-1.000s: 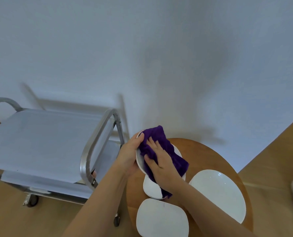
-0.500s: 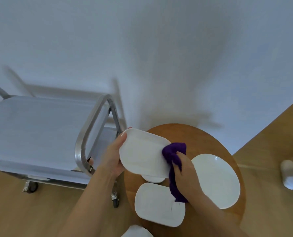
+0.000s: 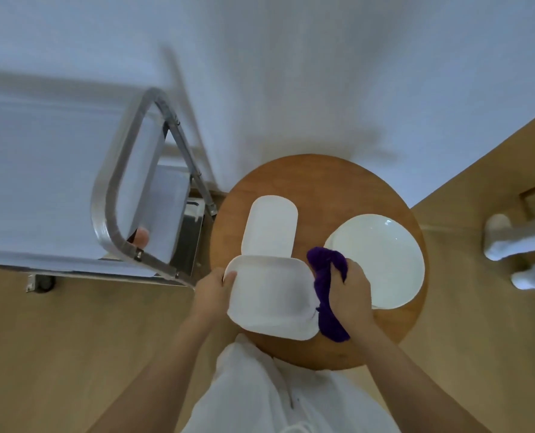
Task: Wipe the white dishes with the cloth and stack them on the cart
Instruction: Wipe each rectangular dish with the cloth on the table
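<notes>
Seen from above, looking down past white trousers (image 3: pixel 269 389) at a round wooden table (image 3: pixel 322 182) against a white wall. Held over the table's near edge: a white rounded-rectangle dish (image 3: pixel 270 296), gripped at its left rim by the left hand (image 3: pixel 211 290), thumb curled over the edge. At the dish's right edge, the right hand (image 3: pixel 350 295), fingers closed around a bunched purple cloth (image 3: pixel 327 292) that touches the rim. Resting on the table just beyond the held dish: a second white rounded-rectangle dish (image 3: pixel 270 226), its near end hidden beneath the first. To the right, also on the table, a round white plate (image 3: pixel 381 257). On the left, beside the table, a metal cart (image 3: pixel 116 214) with a curved tubular handle and a flat pale top shelf. At far right on the wooden floor, two white-socked feet (image 3: pixel 516 254), blurred.
</notes>
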### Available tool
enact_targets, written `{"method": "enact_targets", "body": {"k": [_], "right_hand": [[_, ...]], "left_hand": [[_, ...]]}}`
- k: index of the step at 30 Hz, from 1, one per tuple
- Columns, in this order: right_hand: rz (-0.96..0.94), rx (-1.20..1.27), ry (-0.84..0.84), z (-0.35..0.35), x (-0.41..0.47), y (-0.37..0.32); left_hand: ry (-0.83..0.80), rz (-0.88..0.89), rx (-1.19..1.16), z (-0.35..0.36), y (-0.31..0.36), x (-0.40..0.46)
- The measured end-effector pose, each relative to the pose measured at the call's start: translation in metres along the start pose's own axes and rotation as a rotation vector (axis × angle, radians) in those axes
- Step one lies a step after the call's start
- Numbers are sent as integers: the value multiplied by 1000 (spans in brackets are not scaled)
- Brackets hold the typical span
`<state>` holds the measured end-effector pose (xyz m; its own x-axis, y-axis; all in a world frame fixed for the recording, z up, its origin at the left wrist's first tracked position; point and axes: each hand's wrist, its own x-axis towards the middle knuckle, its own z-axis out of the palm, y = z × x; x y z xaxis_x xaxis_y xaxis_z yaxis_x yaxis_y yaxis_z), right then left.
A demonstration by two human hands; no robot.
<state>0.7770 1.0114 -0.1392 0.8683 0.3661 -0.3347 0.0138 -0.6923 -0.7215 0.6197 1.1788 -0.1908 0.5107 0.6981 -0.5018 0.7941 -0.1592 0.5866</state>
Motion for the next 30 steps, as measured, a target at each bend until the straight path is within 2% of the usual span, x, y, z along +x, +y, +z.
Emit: {"method": "enact_targets", "body": {"k": [3, 6, 10, 13, 20, 24, 26, 30], "right_hand": [[50, 81, 48, -3, 5, 0], [24, 156, 59, -7, 4, 4], [38, 180, 53, -6, 2, 13], [52, 172, 30, 0, 2, 18], [-18, 200, -59, 18, 4, 20], [-36, 137, -97, 27, 10, 25], [-35, 104, -119, 30, 14, 28], [-45, 45, -148, 35, 24, 29]], "left_hand": [[-58, -44, 28, 22, -20, 6], [-109, -70, 12, 38, -33, 9], [-86, -74, -44, 50, -36, 17], [-94, -71, 6, 53, -35, 23], [-77, -199, 205, 56, -36, 37], [-58, -164, 328, 59, -33, 39], [-37, -181, 315, 59, -32, 43], [-105, -243, 308, 57, -23, 52]]}}
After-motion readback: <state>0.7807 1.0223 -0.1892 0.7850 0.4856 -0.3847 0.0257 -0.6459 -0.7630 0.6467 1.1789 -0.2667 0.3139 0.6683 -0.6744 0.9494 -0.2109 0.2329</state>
